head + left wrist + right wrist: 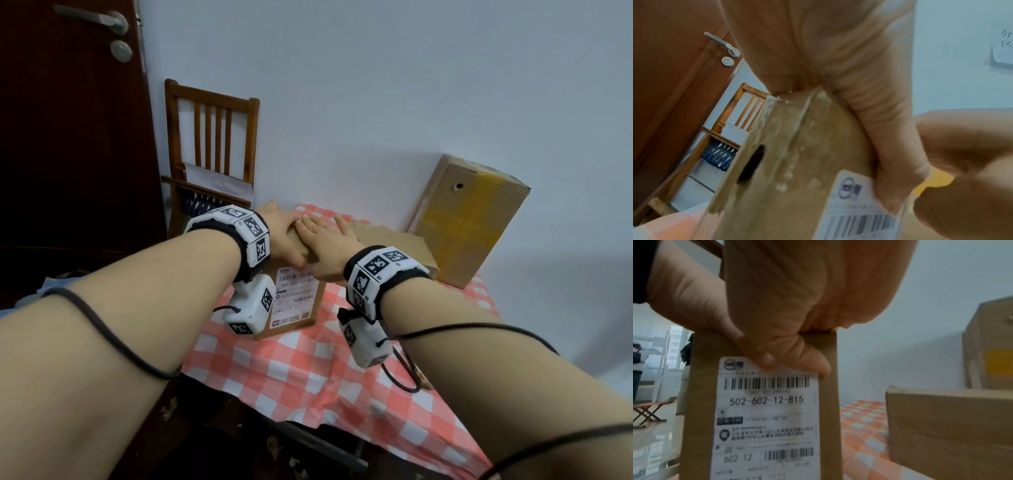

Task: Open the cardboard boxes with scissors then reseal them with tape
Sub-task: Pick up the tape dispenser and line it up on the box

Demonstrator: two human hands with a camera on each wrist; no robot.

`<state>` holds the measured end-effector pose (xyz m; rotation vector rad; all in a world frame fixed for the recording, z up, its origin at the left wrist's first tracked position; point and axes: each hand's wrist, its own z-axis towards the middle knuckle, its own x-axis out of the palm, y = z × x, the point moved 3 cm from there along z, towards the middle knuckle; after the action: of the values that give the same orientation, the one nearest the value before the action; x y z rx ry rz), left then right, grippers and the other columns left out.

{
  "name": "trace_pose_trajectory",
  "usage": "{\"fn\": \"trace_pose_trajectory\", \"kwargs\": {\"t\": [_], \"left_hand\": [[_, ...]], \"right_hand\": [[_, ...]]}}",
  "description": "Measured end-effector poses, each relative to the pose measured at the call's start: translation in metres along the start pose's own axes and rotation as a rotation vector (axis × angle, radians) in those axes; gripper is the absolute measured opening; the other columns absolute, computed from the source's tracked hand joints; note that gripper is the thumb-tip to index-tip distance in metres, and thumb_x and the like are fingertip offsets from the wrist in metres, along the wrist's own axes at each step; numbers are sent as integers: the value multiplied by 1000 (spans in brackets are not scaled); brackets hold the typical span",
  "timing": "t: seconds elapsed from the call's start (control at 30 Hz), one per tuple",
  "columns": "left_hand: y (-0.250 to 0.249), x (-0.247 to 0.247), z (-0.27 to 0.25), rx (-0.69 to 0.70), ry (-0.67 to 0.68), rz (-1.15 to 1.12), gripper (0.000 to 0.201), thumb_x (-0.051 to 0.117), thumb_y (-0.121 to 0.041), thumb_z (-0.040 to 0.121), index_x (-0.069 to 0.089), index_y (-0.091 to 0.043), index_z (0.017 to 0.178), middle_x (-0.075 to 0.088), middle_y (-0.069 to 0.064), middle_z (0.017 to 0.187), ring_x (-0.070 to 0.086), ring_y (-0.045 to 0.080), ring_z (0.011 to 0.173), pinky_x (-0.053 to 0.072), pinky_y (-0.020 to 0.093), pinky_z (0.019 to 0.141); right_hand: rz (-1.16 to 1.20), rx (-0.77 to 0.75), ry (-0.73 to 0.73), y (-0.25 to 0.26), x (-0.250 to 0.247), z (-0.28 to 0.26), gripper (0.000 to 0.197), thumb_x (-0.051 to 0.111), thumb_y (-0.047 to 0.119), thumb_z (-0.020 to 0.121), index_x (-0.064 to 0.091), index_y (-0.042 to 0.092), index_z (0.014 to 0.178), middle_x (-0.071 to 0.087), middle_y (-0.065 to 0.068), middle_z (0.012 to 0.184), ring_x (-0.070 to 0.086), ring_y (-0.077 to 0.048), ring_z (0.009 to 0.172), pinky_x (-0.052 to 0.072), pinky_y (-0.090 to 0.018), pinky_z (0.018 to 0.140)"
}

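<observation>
Left hand (282,236) and right hand (325,245) both clasping labelled box (294,308) top; fingertips hidden behind it

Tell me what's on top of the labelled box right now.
Both hands: left hand and right hand lie over the labelled box. Their palms cover its top face.
</observation>
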<state>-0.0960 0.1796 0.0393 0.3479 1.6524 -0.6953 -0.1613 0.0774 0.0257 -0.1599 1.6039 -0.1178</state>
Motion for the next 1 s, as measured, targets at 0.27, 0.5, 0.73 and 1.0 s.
{"fn": "trace_pose_trajectory", "kwargs": {"t": [0.27, 0.5, 0.73, 1.0], "left_hand": [[-3, -3, 0, -26, 35, 27, 62, 80, -54, 60, 57, -28, 111, 42, 4, 101, 53, 23, 91, 53, 36, 79], [-6, -3, -6, -37, 21, 52, 95, 78, -59, 62, 41, -22, 141, 38, 7, 113, 50, 28, 107, 49, 42, 93], [-5, -2, -7, -35, 16, 38, 89, 78, -58, 64, 43, -23, 139, 38, 8, 113, 48, 29, 107, 48, 42, 94], [-4, -1, -5, -30, 12, 34, 94, 79, -59, 61, 43, -24, 140, 37, 5, 109, 49, 28, 108, 48, 41, 94]], "right_hand": [[280, -123, -67, -7, -1, -20, 75, 57, 10, 83, 26, 19, 151, 28, -6, 156, 35, -26, 137, 34, -39, 110], [830, 133, -356, -25, 5, -37, 25, 60, 4, 82, 74, 7, 102, 71, -7, 111, 62, -16, 107, 46, -25, 97], [853, 141, -349, -22, 0, -21, 30, 57, 24, 93, 66, 15, 121, 56, 1, 135, 53, -12, 121, 39, -31, 107], [743, 322, -586, -33, -2, -18, 29, 58, 25, 85, 69, -1, 78, 66, -15, 73, 55, -26, 66, 53, -42, 71]]}}
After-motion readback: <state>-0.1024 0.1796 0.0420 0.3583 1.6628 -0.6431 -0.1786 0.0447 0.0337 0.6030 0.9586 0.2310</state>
